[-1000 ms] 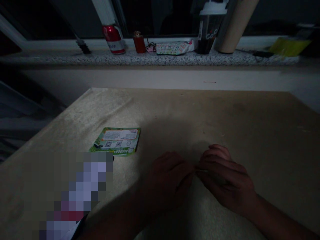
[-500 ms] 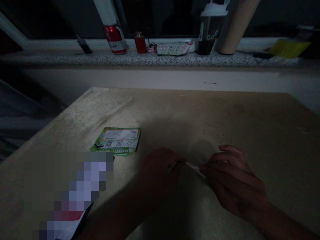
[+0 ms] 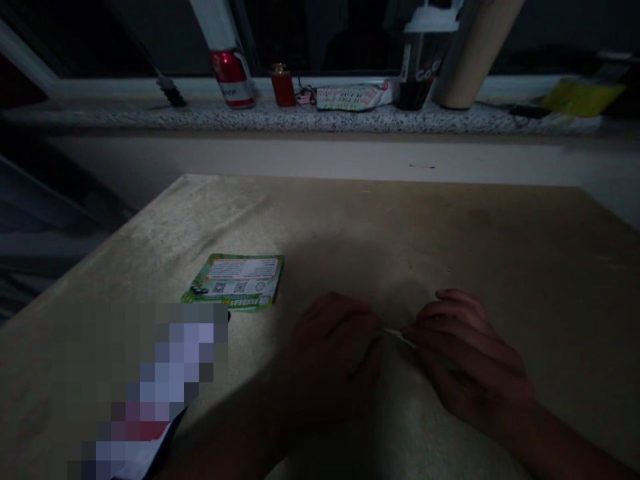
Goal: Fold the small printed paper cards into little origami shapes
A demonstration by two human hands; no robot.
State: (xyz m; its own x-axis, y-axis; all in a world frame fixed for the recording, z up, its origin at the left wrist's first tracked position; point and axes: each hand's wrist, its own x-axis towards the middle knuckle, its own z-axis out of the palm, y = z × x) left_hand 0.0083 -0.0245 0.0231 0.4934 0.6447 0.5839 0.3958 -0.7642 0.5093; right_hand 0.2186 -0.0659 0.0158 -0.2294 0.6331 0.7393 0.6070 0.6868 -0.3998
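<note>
Pinching one thin strip point(image 3: 400, 335), left hand point(image 3: 333, 353) and right hand point(image 3: 470, 363) rest near a green card point(image 3: 235, 283).

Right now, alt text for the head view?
In dim light, a person's left hand and right hand meet over a tan table, pinching a thin pale strip between their fingertips. A green printed card lies flat to the left; a red can and a dark cup stand on the windowsill behind.
</note>
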